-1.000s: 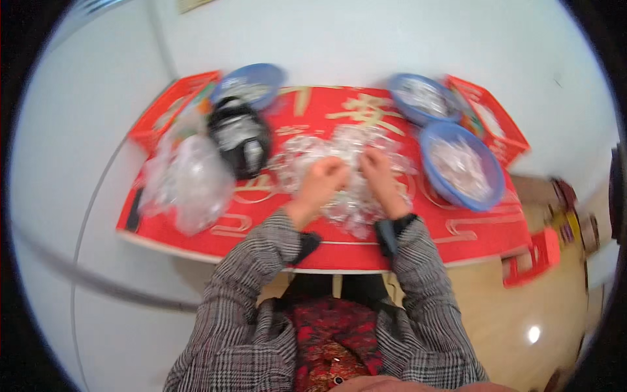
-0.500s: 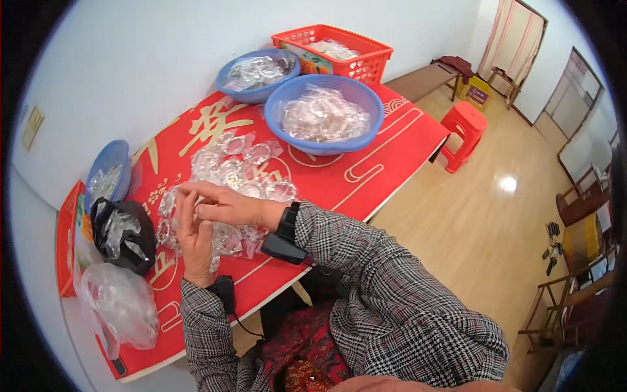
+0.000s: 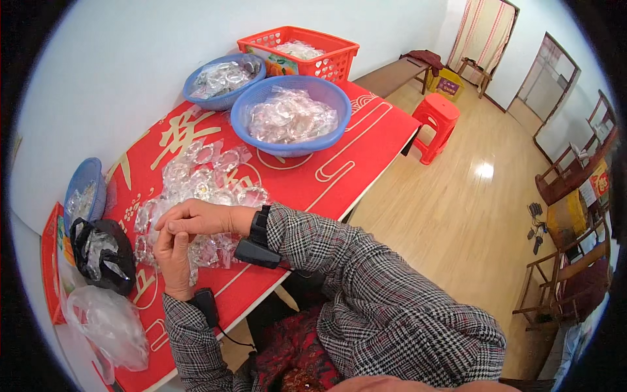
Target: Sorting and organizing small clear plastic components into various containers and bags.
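A loose pile of small clear plastic bags (image 3: 202,178), with silvery ring-shaped pieces inside, spreads over the red table cover. Above its near left part my two hands meet at the fingertips. My right hand (image 3: 208,217) reaches across from the right with fingers bent and thumb pressed in. From below comes my left hand (image 3: 173,264), thumb raised and fingers curled up against the right. What the fingers pinch is hidden between them. Each wrist wears a black strapped device.
Blue baskets (image 3: 290,147) of bagged pieces and a red basket (image 3: 336,62) stand at the back. At left are another blue basket (image 3: 85,189), a black bag (image 3: 121,261) and a clear bag (image 3: 111,326). A red stool (image 3: 437,114) stands beyond the table's right end.
The view has shifted, so the table sits further left. My right hand's fingers have lowered and closed in against my left fingertips.
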Demonstrator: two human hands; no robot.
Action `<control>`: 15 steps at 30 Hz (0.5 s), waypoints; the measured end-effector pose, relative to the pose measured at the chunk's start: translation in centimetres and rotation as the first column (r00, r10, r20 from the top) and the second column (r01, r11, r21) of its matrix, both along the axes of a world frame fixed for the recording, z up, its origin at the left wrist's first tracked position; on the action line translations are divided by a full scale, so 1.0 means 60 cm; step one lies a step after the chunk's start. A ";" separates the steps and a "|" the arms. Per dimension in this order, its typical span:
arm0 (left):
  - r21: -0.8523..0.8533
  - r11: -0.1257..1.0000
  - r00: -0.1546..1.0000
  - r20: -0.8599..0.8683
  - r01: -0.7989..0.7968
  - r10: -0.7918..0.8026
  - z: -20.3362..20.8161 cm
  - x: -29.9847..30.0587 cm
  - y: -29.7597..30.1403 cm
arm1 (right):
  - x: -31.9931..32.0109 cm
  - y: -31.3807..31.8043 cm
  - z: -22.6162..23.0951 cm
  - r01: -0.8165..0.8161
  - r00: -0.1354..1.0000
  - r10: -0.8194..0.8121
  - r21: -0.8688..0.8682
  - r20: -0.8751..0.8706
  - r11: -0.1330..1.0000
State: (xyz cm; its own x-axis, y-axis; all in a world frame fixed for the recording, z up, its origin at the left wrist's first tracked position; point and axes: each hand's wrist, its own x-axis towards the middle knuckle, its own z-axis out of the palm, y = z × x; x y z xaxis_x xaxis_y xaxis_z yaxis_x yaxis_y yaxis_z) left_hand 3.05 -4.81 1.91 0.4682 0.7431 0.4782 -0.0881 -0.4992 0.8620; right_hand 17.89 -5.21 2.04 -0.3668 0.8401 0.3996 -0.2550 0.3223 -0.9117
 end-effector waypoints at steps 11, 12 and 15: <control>0.037 0.998 0.994 -0.100 -0.046 0.049 0.010 -0.002 -0.004 | -0.001 0.003 0.001 -0.004 0.999 0.004 -0.005 0.036 1.000; 0.014 0.999 0.992 -0.118 -0.043 0.044 0.009 -0.004 -0.004 | -0.001 0.005 0.001 -0.010 0.999 0.010 -0.004 0.050 1.000; -0.115 0.993 0.999 0.046 0.020 -0.015 0.001 -0.003 -0.003 | 0.001 0.003 0.000 -0.034 0.999 0.035 -0.074 0.008 0.997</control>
State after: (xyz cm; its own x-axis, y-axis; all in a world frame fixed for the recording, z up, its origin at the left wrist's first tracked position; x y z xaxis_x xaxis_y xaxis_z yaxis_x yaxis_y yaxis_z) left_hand 2.89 -5.00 1.96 0.4615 0.7862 0.4110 -0.1359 -0.3951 0.9085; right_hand 17.97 -5.02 2.05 -0.3993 0.8540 0.3335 -0.2564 0.2452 -0.9349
